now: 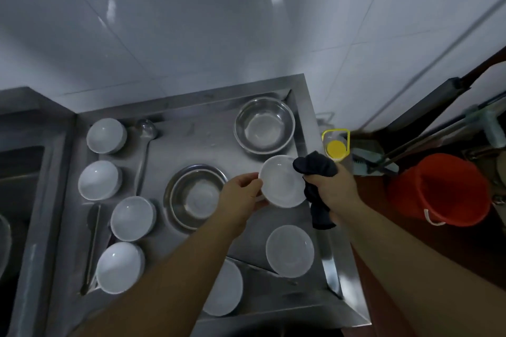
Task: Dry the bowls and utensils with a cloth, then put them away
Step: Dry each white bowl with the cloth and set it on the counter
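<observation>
My left hand [241,197] grips the left rim of a small white bowl [280,182] held above the steel counter [208,131]. My right hand [332,186] clutches a dark cloth [315,169] bunched at the bowl's right rim, its tail hanging down. Several white bowls stand along the left, such as one at the back left [105,135] and one at the front left [119,267]. Two more white bowls [290,250] [227,287] sit near the front. A steel ladle [145,150] and tongs [91,246] lie by the left bowls.
Two steel bowls rest on the counter, one at the back right [264,124] and one in the middle [191,195]. A sink [16,172] lies to the left. Right of the counter stand a yellow-lidded bottle [336,148] and an orange bucket [440,189]. Tiled wall behind.
</observation>
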Demonstrator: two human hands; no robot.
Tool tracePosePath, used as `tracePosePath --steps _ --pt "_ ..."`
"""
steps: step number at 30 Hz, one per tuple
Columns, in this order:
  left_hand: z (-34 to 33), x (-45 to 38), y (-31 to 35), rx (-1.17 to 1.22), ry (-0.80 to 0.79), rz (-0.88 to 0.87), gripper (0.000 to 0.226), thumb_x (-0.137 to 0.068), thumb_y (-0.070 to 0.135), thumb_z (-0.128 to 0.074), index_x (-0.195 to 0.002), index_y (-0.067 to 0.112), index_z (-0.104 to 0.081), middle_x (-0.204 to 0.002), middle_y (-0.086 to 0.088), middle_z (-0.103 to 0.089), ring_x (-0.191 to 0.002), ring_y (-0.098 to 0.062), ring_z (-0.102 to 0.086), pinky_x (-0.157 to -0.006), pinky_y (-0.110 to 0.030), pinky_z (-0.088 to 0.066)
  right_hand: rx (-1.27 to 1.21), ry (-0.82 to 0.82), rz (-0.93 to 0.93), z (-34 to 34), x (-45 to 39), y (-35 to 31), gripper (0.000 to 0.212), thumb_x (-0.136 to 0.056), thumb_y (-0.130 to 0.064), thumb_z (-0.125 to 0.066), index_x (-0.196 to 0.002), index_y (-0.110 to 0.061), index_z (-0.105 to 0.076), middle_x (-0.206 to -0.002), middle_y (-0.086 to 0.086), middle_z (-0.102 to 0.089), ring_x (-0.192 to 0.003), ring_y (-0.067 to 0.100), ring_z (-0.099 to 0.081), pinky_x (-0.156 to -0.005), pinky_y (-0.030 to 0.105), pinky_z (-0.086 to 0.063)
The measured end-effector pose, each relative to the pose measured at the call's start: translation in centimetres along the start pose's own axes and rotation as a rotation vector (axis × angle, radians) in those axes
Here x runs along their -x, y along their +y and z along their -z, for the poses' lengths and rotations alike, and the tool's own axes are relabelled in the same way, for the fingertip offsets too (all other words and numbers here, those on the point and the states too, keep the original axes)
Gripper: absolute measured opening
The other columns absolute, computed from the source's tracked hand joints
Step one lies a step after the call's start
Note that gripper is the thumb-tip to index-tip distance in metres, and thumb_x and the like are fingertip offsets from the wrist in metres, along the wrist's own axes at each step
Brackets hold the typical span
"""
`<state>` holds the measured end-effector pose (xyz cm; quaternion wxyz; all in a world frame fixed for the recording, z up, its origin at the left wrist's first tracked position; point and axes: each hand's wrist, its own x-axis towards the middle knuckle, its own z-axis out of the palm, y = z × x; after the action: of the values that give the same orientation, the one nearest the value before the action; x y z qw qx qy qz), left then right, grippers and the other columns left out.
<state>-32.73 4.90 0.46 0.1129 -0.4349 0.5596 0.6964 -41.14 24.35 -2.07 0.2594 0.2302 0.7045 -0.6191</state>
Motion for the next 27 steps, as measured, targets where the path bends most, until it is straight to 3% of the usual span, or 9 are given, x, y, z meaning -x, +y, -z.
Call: tracePosePath --steps 2,6,10,12,14,16,20,24,27 --pt "-0.3 -1.3 -0.7 -0.004 -0.004 0.042 0.023 -0.101 0.01 -0.065 -0.123 0.008 -0.074 -0.112 -0.014 -0.08 -0.099 -0.027 -0.079 -0.086 -0.044 -0.067 0.049 0.045 -0.007 0.0 -1.4 0.9 0.032 -0.083 -0.003 -0.08 -0.113 -0.01 -0.07 -0.087 0.017 -0.071 -0.071 0.028 -0.065 -0.068 0.044 -0.054" --pt "-0.7 -3.7 -2.0 -0.029 0.008 0.112 0.025 -0.104 0.01 -0.064 -0.127 0.003 -0.068 -0.113 -0.02 -0.077 -0.106 -0.038 -0.076 -0.095 -0.06 -0.061 0.145 0.084 -0.032 -0.2 -3.2 2.4 0.025 -0.08 -0.007 -0.081 -0.098 -0.02 -0.069 -0.082 0.012 -0.074 -0.059 0.017 -0.071 -0.049 0.03 -0.054" --pt "-0.8 -5.7 -3.4 -0.033 0.035 0.15 0.025 -0.104 0.008 -0.063 -0.128 0.002 -0.068 -0.115 -0.019 -0.077 -0.107 -0.034 -0.076 -0.096 -0.052 -0.062 0.243 0.072 -0.056 -1.0 -4.0 3.5 0.034 -0.068 -0.02 -0.074 -0.1 -0.012 -0.067 -0.09 0.019 -0.072 -0.078 0.034 -0.071 -0.066 0.047 -0.059" --pt "-0.7 -6.6 -4.3 -0.022 0.052 0.173 0.026 -0.105 0.007 -0.062 -0.129 0.001 -0.067 -0.117 -0.021 -0.076 -0.109 -0.035 -0.075 -0.098 -0.052 -0.061 0.209 0.056 -0.047 -1.6 -4.2 4.1 0.018 -0.068 -0.012 -0.068 -0.081 -0.01 -0.055 -0.074 0.012 -0.059 -0.063 0.024 -0.056 -0.056 0.04 -0.049" --pt "-0.6 -7.3 -5.1 -0.019 0.071 0.185 0.026 -0.105 0.006 -0.061 -0.13 0.001 -0.066 -0.117 -0.021 -0.075 -0.11 -0.036 -0.074 -0.099 -0.053 -0.061 0.165 0.013 -0.002 -2.3 -4.5 4.7 0.033 -0.07 0.004 -0.059 -0.066 -0.022 -0.039 -0.063 -0.002 -0.036 -0.061 0.016 -0.033 -0.05 0.03 -0.034" --pt "-0.5 -8.0 -5.7 -0.025 0.086 0.179 0.023 -0.106 0.006 -0.06 -0.127 0.003 -0.067 -0.115 -0.02 -0.075 -0.108 -0.037 -0.074 -0.098 -0.054 -0.061 0.138 -0.01 0.019 -2.8 -4.8 5.1 0.036 -0.07 0.009 -0.055 -0.07 -0.015 -0.028 -0.07 0.003 -0.023 -0.067 0.022 -0.024 -0.051 0.035 -0.027" --pt "-0.3 -8.3 -6.3 -0.017 0.1 0.179 0.013 -0.104 0.007 -0.06 -0.107 0.015 -0.069 -0.109 -0.015 -0.076 -0.106 -0.035 -0.075 -0.095 -0.053 -0.063 0.098 -0.004 -0.01 -2.8 -4.9 5.9 0.019 -0.073 0.001 -0.061 -0.083 0.003 -0.045 -0.075 0.007 -0.038 -0.066 0.023 -0.032 -0.055 0.04 -0.03" --pt "0.0 -8.1 -6.5 -0.057 0.083 0.17 0.018 -0.103 0.007 -0.061 -0.116 0.012 -0.071 -0.11 -0.014 -0.077 -0.106 -0.035 -0.076 -0.094 -0.053 -0.063 0.182 0.1 0.019 -1.9 -4.0 5.7 0.023 -0.07 -0.014 -0.069 -0.09 -0.023 -0.064 -0.062 -0.013 -0.061 -0.051 0.01 -0.055 -0.047 0.025 -0.046" --pt "0.7 -7.5 -6.5 -0.164 0.121 0.193 0.029 -0.097 0.012 -0.068 -0.126 0.007 -0.068 -0.12 -0.021 -0.073 -0.104 -0.034 -0.074 -0.094 -0.056 -0.063 0.299 0.181 0.012 -0.6 -3.2 5.4 0.027 -0.068 -0.027 -0.073 -0.092 -0.024 -0.062 -0.082 -0.001 -0.068 -0.071 0.013 -0.066 -0.061 0.032 -0.053"
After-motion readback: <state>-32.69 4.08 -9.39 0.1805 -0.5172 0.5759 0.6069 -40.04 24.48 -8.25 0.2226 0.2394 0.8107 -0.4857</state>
